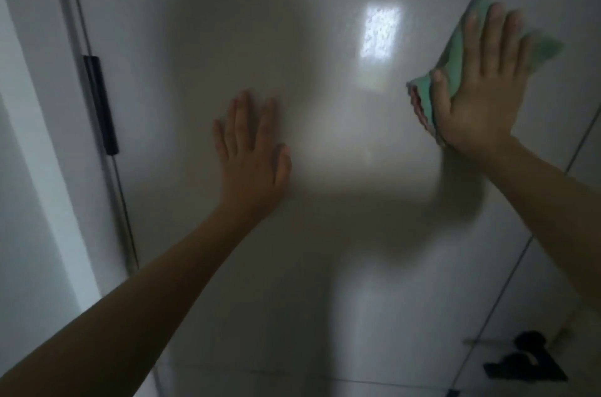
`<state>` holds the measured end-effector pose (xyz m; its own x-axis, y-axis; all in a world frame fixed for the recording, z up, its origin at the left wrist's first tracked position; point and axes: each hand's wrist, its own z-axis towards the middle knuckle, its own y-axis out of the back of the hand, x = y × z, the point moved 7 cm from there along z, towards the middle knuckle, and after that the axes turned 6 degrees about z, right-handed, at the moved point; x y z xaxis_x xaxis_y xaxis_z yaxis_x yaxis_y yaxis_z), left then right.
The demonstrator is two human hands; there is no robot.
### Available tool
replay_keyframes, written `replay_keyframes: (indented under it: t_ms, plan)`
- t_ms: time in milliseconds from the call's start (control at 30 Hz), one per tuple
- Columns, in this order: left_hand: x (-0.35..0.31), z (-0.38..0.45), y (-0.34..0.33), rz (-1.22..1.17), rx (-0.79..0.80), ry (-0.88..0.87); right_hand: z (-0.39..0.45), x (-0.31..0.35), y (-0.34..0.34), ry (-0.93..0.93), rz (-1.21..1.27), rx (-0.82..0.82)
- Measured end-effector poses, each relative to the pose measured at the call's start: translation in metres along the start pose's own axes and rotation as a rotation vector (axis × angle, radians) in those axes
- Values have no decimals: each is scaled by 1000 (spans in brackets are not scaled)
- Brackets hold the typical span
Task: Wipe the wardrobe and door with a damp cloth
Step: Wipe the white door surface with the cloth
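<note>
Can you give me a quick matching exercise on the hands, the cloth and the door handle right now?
Things:
1. left hand
2. right hand
3. cloth
4. handle

States:
A. black, at the panel's left edge
B. green, pinned against the panel
C. bare, flat on the panel
D. flat, pressing the cloth

Pairs: 1-C, 2-D, 3-B, 4-A

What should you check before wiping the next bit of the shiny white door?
1. Cloth flat under the right hand: ok.
2. Left hand flat on the door panel, steadying: ok.
3. Cloth is damp: cannot tell.
4. Black handle at the left edge is away from both hands: ok.
5. Panel area already wiped is clean: cannot tell, glare and shadow hide it.
</note>
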<state>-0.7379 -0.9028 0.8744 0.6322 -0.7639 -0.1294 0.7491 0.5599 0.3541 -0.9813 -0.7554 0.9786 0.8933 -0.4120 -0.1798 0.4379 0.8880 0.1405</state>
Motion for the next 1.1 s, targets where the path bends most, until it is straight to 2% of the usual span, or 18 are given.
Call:
replay_keyframes:
  t_ms: [67,100,133,200,267,300,333,500,600,667,767,833,900,1000,1100]
  plan:
    - [-29,-3,-7,-29,0,-2,1,-2,-3,-95,18,-34]
    - [-45,-4,-12,-37,2,-7,-14,5,-8,-51,33,-10]
    - [-60,-5,-16,-36,4,-7,-41,17,-15,62,69,40]
    - [-84,-7,-24,-12,5,-3,-113,39,-29,421,153,190]
    - [-107,-13,-30,-1,16,8,-178,32,-32,762,139,333]
    - [-114,-15,-33,-1,28,13,-189,22,-32,845,135,369]
    - [-126,-19,-35,1,40,20,-185,3,-28,842,142,379]
    - [-163,-22,-43,6,65,28,-61,-96,8,356,31,130]
    - [-182,-18,-50,-11,64,29,-52,-111,15,80,73,32]
    - [-196,-14,-54,-13,49,11,-99,-93,4,113,100,64]
    - [-218,-10,-59,-2,22,-51,-186,-77,-8,410,88,271]
    - [-227,-9,-64,14,12,-75,-194,-91,-4,486,67,291]
    - [-233,-10,-69,35,3,-73,-161,-113,5,391,50,194]
    - [-236,-10,-77,50,-35,-53,-82,-166,23,53,38,70]
    - [-237,-9,-84,51,-87,-50,-71,-181,27,-193,53,-29]
